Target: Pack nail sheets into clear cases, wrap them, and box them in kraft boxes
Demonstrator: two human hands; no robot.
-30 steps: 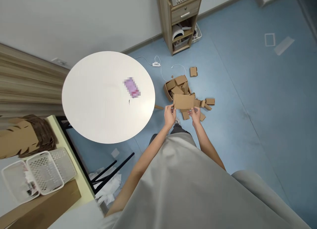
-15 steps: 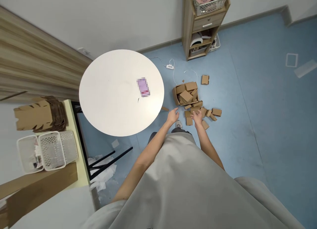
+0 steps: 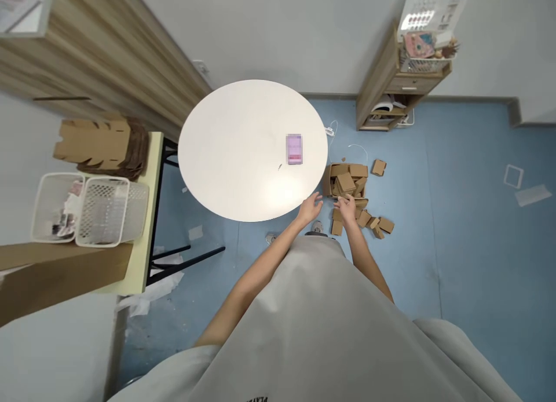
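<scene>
My left hand (image 3: 310,208) is held out in front of me near the lower right rim of the round white table (image 3: 234,153), fingers apart and nothing in them. To its right, my right hand (image 3: 346,208) hovers with spread fingers, also holding nothing. Beyond and below the hands, a cardboard box (image 3: 327,182) on the floor is heaped with small brown cartons (image 3: 346,183). Several more small cartons (image 3: 386,225) lie loose around it, some partly hidden behind my right hand. A blurred purple item (image 3: 294,149) lies on the table.
On the left, a pale yellow table (image 3: 132,277) carries flattened cardboard (image 3: 93,141), white plastic baskets (image 3: 104,211) and a long cardboard box (image 3: 65,280). A wooden cabinet (image 3: 377,80) stands against the far wall. A power strip (image 3: 330,132) with white cables lies behind the table.
My view has turned, so the table, box and cabinet appear further right, and more of the wall shows. Both hands stay raised and empty, with the left fingers spread somewhat more.
</scene>
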